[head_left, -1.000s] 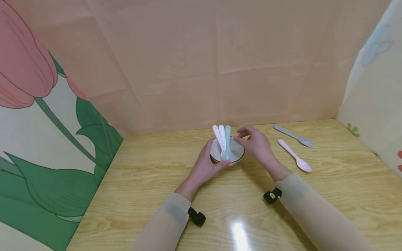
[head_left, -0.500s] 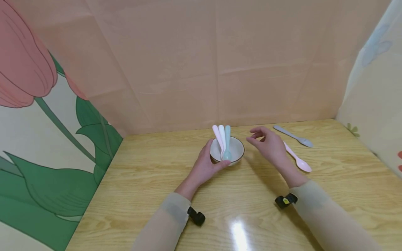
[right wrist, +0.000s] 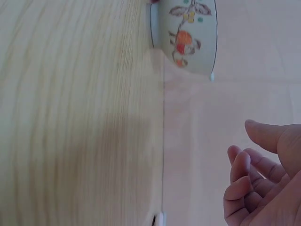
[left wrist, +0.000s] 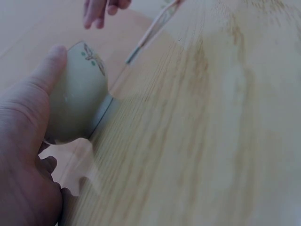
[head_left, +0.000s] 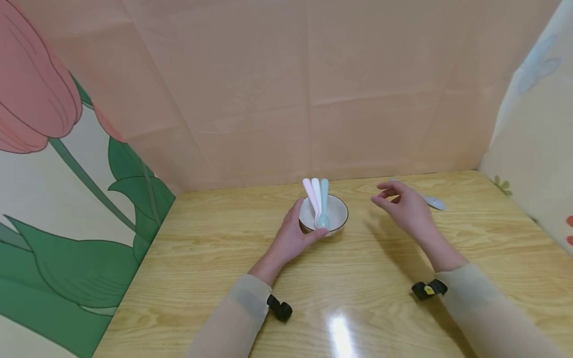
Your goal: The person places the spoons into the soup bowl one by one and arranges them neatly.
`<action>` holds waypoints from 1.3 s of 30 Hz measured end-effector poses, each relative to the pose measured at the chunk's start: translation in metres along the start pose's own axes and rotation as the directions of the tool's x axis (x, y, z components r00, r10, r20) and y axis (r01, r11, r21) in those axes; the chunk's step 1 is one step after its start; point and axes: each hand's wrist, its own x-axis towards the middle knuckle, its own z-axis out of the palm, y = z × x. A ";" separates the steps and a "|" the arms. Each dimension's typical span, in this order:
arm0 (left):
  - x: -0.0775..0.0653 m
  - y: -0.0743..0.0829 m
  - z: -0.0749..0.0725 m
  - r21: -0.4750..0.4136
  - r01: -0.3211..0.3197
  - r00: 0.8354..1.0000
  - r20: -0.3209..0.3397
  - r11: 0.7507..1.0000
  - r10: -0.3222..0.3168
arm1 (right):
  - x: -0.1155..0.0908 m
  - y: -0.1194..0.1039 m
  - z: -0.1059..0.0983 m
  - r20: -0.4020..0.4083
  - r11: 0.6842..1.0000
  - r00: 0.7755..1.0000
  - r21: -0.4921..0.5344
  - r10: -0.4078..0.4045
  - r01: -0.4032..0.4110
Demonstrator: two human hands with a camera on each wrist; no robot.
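My left hand [head_left: 293, 233] holds a small bowl [head_left: 338, 213] on the wooden table, thumb at the near rim and fingers round its left side. Leaning in the bowl are a pink spoon [head_left: 309, 189], a white spoon [head_left: 317, 189] and a pale blue-green spoon [head_left: 324, 194], handles toward the back. Right of the bowl, my right hand [head_left: 409, 214] hovers above the table, fingers loosely bent, nothing between thumb and fingertips. Past it shows the head of a greyish-purple spoon [head_left: 435, 203], its handle mostly covered. The other pink spoon is hidden behind this hand in the head view.
The light wooden table [head_left: 215, 258] ends at a pink cloth [head_left: 250, 99] along the back. A tulip-patterned panel [head_left: 89, 278] borders the left side, and a pale printed panel [head_left: 537, 149] the right. Flowers and leaves decorate the bowl's outside in the right wrist view.
My right hand has moved away from the bowl's rim to the right, now covering the pink spoon on the table. The left hand, the bowl and its spoons have stayed put.
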 end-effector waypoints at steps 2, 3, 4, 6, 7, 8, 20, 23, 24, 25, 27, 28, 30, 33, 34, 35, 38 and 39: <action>0.000 0.000 0.000 0.001 -0.002 1.000 0.000 1.000 0.002 | 0.000 0.005 -0.004 -0.001 1.000 1.000 -0.002 0.002 -0.002; 0.000 0.000 0.000 0.001 -0.004 1.000 -0.001 1.000 0.004 | -0.001 0.007 -0.006 -0.001 1.000 1.000 -0.002 0.002 -0.002; 0.000 0.000 0.000 0.000 -0.007 1.000 -0.001 1.000 0.007 | -0.001 0.008 -0.008 0.002 1.000 1.000 -0.002 0.002 -0.002; 0.000 0.000 0.000 -0.004 -0.012 1.000 -0.003 1.000 0.012 | -0.001 0.011 -0.012 0.008 1.000 1.000 -0.002 0.003 -0.003; 0.000 0.000 0.000 -0.005 -0.014 1.000 -0.003 1.000 0.014 | -0.002 0.012 -0.014 0.011 1.000 1.000 -0.006 0.005 -0.005; 0.000 0.000 0.000 -0.007 -0.016 1.000 -0.004 1.000 0.016 | -0.002 0.013 -0.016 0.017 1.000 1.000 -0.011 0.010 -0.010; 0.001 0.001 -0.001 -0.004 -0.017 1.000 -0.004 1.000 0.017 | 0.002 0.031 -0.037 0.071 0.998 0.996 -0.039 0.060 -0.058; 0.002 0.000 0.000 -0.007 -0.022 1.000 -0.005 1.000 0.022 | 0.003 0.037 -0.040 0.102 0.995 0.991 -0.045 0.091 -0.087; 0.002 0.000 0.000 -0.008 -0.024 1.000 -0.005 1.000 0.024 | 0.003 0.040 -0.041 0.114 0.994 0.988 -0.049 0.107 -0.102; 0.002 0.000 0.000 -0.010 -0.026 1.000 -0.004 1.000 0.026 | 0.004 0.042 -0.042 0.123 0.992 0.985 -0.055 0.120 -0.114; 0.002 -0.001 0.000 -0.011 -0.027 1.000 -0.004 1.000 0.027 | 0.004 0.046 -0.044 0.140 0.988 0.979 -0.063 0.147 -0.140; 0.002 -0.001 0.000 -0.010 -0.028 1.000 -0.004 1.000 0.028 | 0.004 0.048 -0.044 0.146 0.987 0.977 -0.063 0.156 -0.148; 0.002 0.000 0.000 -0.011 -0.030 1.000 -0.004 1.000 0.029 | 0.005 0.052 -0.045 0.158 0.984 0.972 -0.064 0.172 -0.164; 0.002 0.000 0.000 -0.011 -0.029 1.000 -0.004 1.000 0.029 | 0.004 0.058 -0.045 0.184 0.981 0.964 -0.059 0.193 -0.185; 0.002 0.000 0.000 -0.011 -0.028 1.000 -0.004 1.000 0.028 | 0.004 0.060 -0.046 0.193 0.979 0.960 -0.058 0.201 -0.193; 0.002 -0.001 0.000 -0.011 -0.027 1.000 -0.004 1.000 0.027 | 0.004 0.062 -0.046 0.202 0.978 0.957 -0.058 0.206 -0.198; 0.002 -0.001 0.000 -0.014 -0.023 1.000 -0.003 1.000 0.023 | 0.005 0.068 -0.046 0.218 0.977 0.953 -0.058 0.211 -0.203; 0.002 -0.002 0.000 -0.015 -0.022 1.000 -0.003 1.000 0.022 | 0.005 0.070 -0.046 0.222 0.977 0.952 -0.059 0.211 -0.203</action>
